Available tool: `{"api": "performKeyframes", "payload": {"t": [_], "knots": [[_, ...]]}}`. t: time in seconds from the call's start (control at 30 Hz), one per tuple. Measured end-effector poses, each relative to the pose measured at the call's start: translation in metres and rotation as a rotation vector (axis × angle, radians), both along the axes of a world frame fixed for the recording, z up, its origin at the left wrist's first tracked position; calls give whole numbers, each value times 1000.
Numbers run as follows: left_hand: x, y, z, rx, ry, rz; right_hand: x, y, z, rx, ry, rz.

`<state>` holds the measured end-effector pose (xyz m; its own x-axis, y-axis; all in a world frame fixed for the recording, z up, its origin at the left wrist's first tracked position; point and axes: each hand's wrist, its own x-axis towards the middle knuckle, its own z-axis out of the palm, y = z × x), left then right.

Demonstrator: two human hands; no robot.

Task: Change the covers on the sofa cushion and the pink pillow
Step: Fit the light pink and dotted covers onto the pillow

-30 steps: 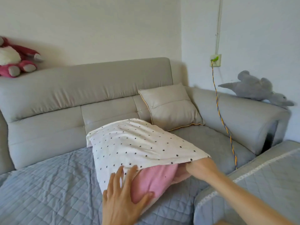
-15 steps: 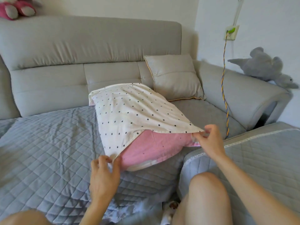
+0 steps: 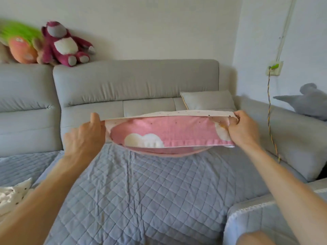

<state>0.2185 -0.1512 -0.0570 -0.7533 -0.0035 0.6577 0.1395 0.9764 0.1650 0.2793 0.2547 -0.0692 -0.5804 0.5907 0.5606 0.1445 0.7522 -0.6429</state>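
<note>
I held the pink pillow (image 3: 169, 133) up above the quilted sofa seat (image 3: 150, 188), my left hand (image 3: 86, 138) and right hand (image 3: 242, 129) each gripping an end of the polka-dot cover (image 3: 168, 114) at its open mouth.

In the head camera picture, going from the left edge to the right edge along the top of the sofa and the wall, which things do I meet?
Green and orange plush toy → dark pink plush bear → grey sofa cushion → wall socket → grey plush dolphin.
</note>
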Motion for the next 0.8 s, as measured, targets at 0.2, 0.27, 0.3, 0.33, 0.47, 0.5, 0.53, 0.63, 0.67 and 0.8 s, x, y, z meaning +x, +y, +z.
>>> {"api": "performKeyframes", "payload": {"t": [0.2, 0.27, 0.3, 0.33, 0.47, 0.5, 0.53, 0.63, 0.67, 0.8], "knots": [[-12, -18, -11, -235, -329, 219, -12, -38, 38, -71, -336, 139], [-18, -22, -26, 11, -438, 159, -12, -50, 36, -141, -295, 162], [-21, -23, -29, 225, -464, 94, -12, -54, 35, -191, -257, 170], [-23, -23, -28, 450, -450, 5, -14, -56, 36, -254, -205, 175], [-39, -5, 11, 1185, -315, -231, -21, -66, 61, -343, 32, 202], [-45, 3, 26, 1274, -294, -257, -20, -72, 65, -235, 97, 237], [-50, 14, 40, 1331, -272, -279, -17, -81, 66, -40, 146, 257], [-58, 50, 72, 1383, -271, -358, -12, -113, 47, 721, 129, 233], [-59, 62, 78, 1371, -291, -390, -16, -119, 40, 857, 107, 296], [-51, 94, 102, 1291, -334, -493, -39, -125, 32, 1025, -7, 429]]}}
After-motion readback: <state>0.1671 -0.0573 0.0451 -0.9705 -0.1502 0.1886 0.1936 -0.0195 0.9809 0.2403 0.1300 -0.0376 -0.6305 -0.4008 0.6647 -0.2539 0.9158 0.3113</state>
